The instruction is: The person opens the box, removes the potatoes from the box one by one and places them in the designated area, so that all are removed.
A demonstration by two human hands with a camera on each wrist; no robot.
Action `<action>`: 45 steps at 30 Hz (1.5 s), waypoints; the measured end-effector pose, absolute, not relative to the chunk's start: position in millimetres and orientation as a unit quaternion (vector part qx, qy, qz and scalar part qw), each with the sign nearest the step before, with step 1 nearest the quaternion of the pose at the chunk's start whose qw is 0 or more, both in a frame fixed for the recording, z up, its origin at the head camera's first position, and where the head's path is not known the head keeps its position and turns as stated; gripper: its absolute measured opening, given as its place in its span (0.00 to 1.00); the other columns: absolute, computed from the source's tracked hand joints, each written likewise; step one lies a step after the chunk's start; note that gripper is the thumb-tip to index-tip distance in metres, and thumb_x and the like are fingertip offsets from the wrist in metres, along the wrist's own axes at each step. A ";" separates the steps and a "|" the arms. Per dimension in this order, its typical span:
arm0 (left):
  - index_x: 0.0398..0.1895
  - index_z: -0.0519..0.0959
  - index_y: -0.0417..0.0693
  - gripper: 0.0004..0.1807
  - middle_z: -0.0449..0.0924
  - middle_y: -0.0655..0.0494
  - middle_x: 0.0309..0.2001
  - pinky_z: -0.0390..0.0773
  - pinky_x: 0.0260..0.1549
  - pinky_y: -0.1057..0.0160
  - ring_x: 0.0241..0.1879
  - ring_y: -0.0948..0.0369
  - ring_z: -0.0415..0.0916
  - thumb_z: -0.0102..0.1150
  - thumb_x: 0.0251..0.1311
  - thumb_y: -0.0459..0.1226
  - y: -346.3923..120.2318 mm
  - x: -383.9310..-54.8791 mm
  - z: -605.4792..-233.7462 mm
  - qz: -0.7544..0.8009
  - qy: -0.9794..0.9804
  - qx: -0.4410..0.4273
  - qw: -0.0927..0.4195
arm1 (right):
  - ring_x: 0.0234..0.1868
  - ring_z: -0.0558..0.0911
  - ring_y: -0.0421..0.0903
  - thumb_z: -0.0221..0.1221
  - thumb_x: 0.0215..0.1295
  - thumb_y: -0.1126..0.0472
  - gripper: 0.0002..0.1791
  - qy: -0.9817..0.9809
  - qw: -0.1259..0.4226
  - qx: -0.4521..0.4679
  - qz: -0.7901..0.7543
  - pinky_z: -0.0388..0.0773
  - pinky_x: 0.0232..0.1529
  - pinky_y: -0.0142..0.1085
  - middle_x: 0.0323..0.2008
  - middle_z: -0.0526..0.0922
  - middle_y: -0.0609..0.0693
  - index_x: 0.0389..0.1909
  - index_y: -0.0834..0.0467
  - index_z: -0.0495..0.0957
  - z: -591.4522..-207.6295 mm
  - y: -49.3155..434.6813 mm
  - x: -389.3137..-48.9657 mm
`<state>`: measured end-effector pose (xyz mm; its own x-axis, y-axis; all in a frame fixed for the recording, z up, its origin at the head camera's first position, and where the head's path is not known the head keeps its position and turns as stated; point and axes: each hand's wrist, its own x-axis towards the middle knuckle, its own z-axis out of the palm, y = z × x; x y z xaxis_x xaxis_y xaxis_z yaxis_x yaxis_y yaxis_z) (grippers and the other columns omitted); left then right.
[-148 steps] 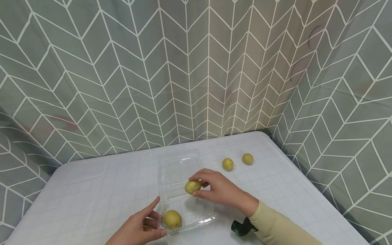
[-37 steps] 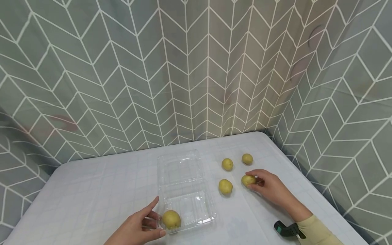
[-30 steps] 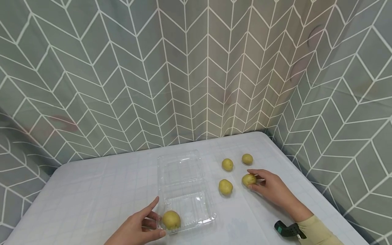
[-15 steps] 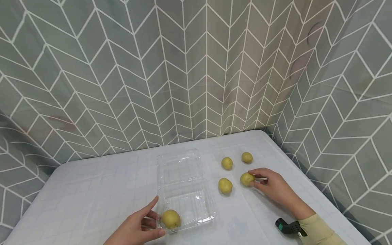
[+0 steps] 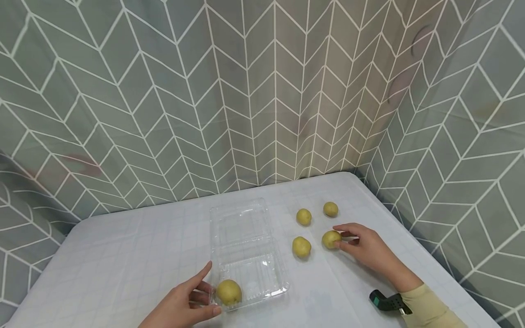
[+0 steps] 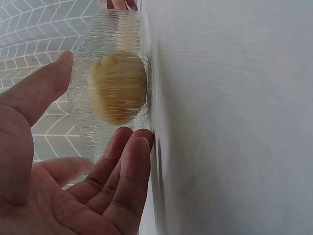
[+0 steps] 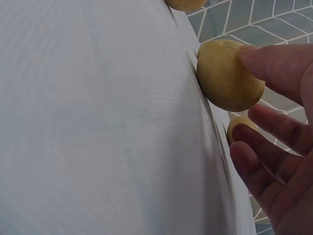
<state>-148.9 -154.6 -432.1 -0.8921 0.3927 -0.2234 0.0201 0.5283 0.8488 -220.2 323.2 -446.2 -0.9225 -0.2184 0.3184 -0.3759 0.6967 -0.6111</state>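
Note:
A clear plastic clamshell box lies spread open on the table, its lid on the far side. One round yellow fruit sits in its near left corner. Spread at the box's left side is my left hand; its fingertips reach the ribbed wall, and the left wrist view shows the fruit through it. To the right, my right hand is beside another yellow fruit on the table. In the right wrist view the thumb touches this fruit, while the fingers are loosely bent at its side.
More yellow fruits lie right of the box: one nearer fruit, one farther back and one at the back right. A white cloth covers the table. Behind it hangs a grey patterned curtain. A black wrist device is on the right forearm.
Since the oldest frame, two yellow fruits have come to lie right of the box. The right hand has moved rightward from above the box and lately loosened around the fruit. The left hand stays put.

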 end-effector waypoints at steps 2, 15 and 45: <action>0.78 0.50 0.40 0.54 0.77 0.53 0.47 0.79 0.40 0.65 0.43 0.57 0.79 0.72 0.56 0.47 -154.4 -148.8 -432.2 0.472 0.851 0.120 0.198 | 0.47 0.84 0.52 0.71 0.58 0.62 0.22 -0.915 0.111 0.162 0.352 0.82 0.41 0.37 0.50 0.83 0.50 0.54 0.58 0.81 -445.7 323.6 -220.3; 0.78 0.51 0.40 0.54 0.77 0.53 0.46 0.81 0.42 0.58 0.44 0.57 0.78 0.73 0.55 0.47 -152.2 -147.7 -430.4 0.469 0.854 0.100 0.204 | 0.49 0.83 0.53 0.70 0.59 0.63 0.22 -0.914 0.098 0.152 0.363 0.82 0.43 0.40 0.51 0.82 0.51 0.55 0.59 0.81 -443.3 326.4 -218.5; 0.78 0.51 0.42 0.55 0.77 0.52 0.46 0.82 0.42 0.59 0.44 0.58 0.78 0.74 0.54 0.47 -151.9 -147.9 -432.3 0.469 0.855 0.095 0.198 | 0.51 0.82 0.55 0.70 0.61 0.60 0.21 -0.910 0.076 0.151 0.379 0.81 0.45 0.42 0.52 0.81 0.52 0.55 0.59 0.80 -439.2 329.1 -218.4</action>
